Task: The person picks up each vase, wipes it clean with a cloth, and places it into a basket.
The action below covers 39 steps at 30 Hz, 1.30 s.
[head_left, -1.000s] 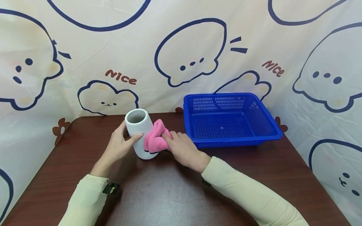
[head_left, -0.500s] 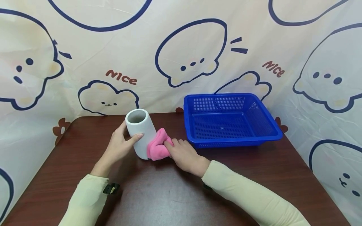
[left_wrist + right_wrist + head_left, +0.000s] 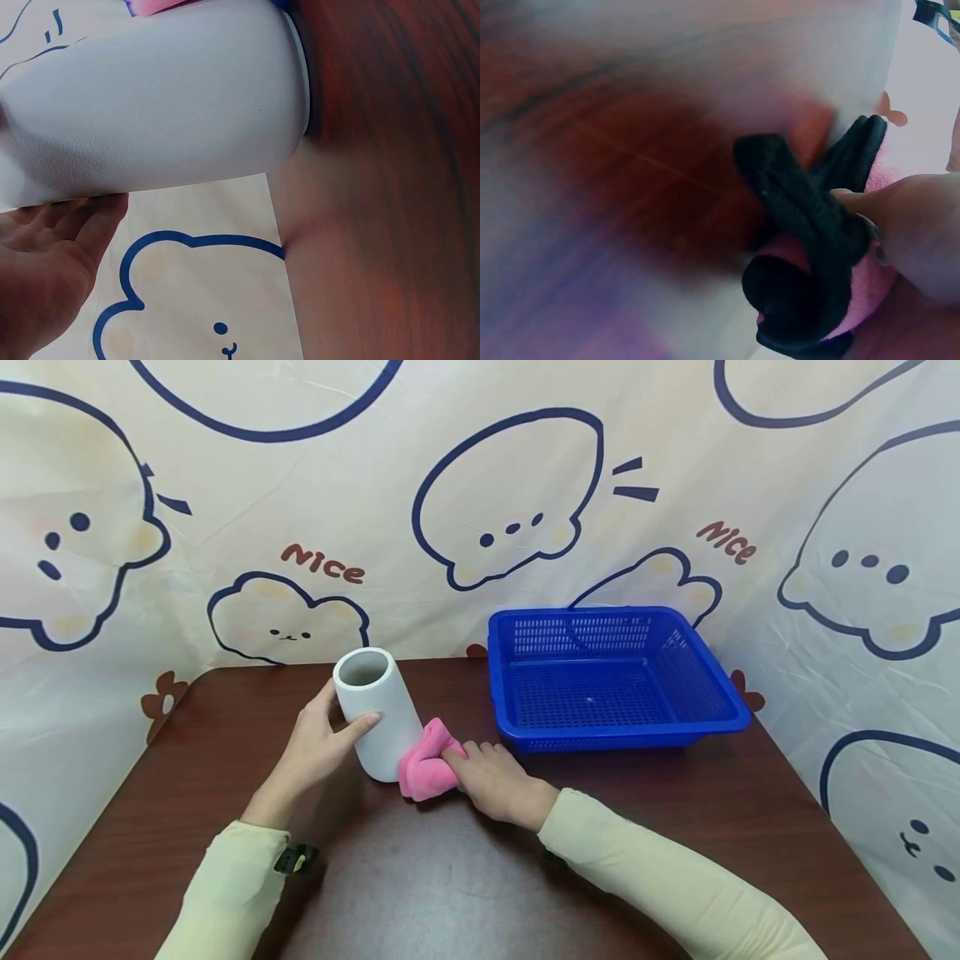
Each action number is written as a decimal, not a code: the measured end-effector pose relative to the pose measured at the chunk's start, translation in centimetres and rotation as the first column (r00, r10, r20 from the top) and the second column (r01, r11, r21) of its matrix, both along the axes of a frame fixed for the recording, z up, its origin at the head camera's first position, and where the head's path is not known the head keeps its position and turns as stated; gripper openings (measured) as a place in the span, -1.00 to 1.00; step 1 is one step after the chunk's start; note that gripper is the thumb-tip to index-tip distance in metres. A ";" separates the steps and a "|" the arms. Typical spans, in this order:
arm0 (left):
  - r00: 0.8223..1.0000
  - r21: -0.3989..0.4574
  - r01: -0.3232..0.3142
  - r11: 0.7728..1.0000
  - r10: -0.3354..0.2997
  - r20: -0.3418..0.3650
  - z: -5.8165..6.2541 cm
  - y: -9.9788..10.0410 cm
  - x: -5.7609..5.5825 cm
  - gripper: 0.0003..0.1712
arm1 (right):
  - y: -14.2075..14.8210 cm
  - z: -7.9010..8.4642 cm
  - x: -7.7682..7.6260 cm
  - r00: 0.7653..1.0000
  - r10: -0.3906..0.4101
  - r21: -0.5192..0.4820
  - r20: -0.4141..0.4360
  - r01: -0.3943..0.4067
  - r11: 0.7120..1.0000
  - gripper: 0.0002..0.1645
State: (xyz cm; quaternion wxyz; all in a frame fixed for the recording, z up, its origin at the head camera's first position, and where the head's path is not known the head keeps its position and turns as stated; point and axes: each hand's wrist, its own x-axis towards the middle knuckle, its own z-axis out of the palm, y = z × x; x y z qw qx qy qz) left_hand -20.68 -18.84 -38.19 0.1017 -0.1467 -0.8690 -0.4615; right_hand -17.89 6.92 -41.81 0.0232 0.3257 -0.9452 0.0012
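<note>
A white vase [image 3: 384, 727] with a round open mouth stands on the brown table [image 3: 450, 877]. My left hand [image 3: 311, 747] grips its upper left side, thumb across the front. In the left wrist view, the vase's pale wall [image 3: 172, 97] reaches down to the table, with fingers along its side. Bunched in my right hand [image 3: 498, 785] is a pink cloth [image 3: 431, 768], pressed against the vase's lower right side. Black folds of the cloth [image 3: 799, 202] show in the right wrist view beside the thumb. The right fingertips are partly hidden by the cloth in the head view.
To the right of the vase, a blue plastic basket [image 3: 637, 732] with perforated walls sits at the back of the table. A curtain [image 3: 315, 460] printed with cartoon outlines encloses the back and both sides.
My right hand has slid the pink cloth down the vase's right side, from about mid-height to near the base. The left hand and the vase have stayed in place.
</note>
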 end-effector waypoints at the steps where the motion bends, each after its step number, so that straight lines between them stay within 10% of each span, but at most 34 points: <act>1: 1.000 -0.002 0.000 1.000 0.000 0.001 0.0 0.0 0.0 -0.21 | 0.0 -0.1 0.0 1.000 -0.001 0.001 0.007 0.001 1.000 -0.69; 39: 0.999 0.012 -0.026 1.000 0.025 0.023 -0.2 0.7 0.5 -0.13 | 0.0 -0.2 0.1 0.985 -0.065 -0.046 0.162 0.073 0.996 -0.58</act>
